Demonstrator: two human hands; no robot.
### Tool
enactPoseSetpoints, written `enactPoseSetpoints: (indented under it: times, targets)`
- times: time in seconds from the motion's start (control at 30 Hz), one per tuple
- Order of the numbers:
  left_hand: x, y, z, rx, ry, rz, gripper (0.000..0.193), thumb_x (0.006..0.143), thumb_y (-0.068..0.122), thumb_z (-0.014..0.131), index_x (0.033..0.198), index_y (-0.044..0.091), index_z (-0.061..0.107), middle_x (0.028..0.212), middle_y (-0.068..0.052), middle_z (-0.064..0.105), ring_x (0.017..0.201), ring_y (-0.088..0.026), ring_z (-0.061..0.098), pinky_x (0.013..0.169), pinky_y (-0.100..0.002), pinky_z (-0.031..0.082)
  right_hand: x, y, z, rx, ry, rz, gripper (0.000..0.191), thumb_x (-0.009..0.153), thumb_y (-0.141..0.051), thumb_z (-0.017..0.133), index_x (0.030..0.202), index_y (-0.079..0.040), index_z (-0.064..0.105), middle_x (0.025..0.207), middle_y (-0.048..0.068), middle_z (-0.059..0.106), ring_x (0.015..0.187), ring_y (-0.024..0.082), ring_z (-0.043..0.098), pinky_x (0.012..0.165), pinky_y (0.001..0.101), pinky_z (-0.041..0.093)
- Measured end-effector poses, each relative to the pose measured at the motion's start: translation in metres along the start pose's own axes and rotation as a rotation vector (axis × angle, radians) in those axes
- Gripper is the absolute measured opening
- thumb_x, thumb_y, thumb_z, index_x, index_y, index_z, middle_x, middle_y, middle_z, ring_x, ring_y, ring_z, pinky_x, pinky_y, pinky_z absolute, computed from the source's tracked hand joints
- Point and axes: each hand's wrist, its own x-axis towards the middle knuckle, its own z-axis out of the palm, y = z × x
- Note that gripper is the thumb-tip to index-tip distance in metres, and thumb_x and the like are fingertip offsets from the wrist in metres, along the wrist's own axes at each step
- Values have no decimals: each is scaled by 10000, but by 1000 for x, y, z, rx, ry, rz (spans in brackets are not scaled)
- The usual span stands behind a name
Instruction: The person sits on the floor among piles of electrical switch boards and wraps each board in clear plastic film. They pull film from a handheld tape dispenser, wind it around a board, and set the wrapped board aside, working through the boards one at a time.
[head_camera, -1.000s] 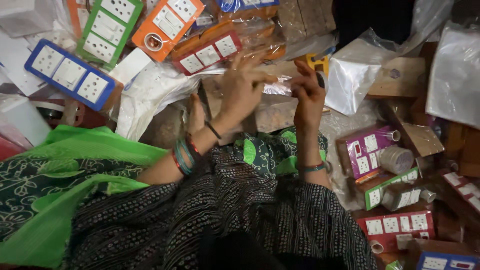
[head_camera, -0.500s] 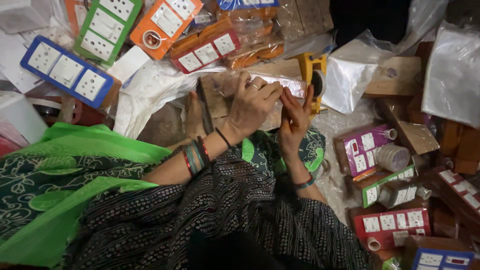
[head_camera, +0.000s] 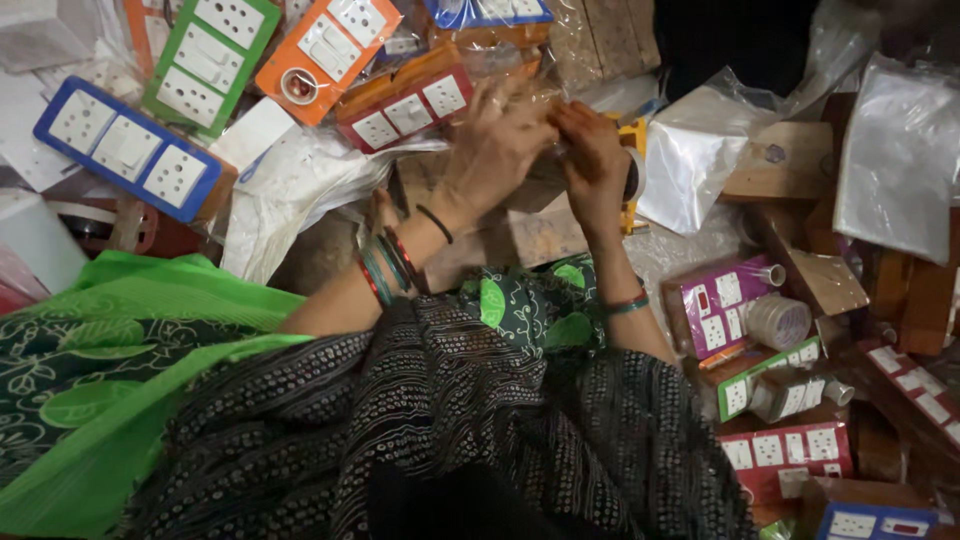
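Amid a floor heaped with switchboards, the left hand (head_camera: 495, 150) and right hand (head_camera: 590, 150) pinched a clear wrapper (head_camera: 540, 125) (probably light, crinkly, slippery), fingers clamped along its edges.

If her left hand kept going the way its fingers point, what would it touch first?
Probably the red switch board lying just beyond the left hand, then the orange one; depth is hard to judge here.

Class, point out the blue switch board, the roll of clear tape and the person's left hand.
Blue rectangular switch board (head_camera: 125, 148): head view, middle socket plate.
Roll of clear tape (head_camera: 779, 322): head view, round face.
Left hand (head_camera: 495, 145): head view, back.
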Motion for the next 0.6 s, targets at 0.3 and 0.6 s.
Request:
enactPoseSetpoints:
  times: [0.3, 0.6]
  targets:
    - [-12, -32, 1, -249, 70, -134, 305, 911, 64, 735, 1211, 30, 698, 1308, -164, 658, 1243, -367, 588, 1069, -454, 484, 6, 9, 3, 233, 54, 117, 289, 918, 98, 691, 1194, 20, 727, 1217, 130, 728, 1240, 278, 648, 1101, 370, 491]
    - [-16, -9, 2, -273, 255, -199, 154, 914, 25, 722, 1063, 51, 752, 1108, -140, 742, 1034, -327, 698, 931, -411, 553, -12, 6, 21, 533, 234, 327, 228, 1031, 97, 604, 1245, 70, 678, 1123, 97, 713, 1068, 152, 675, 988, 278, 548]
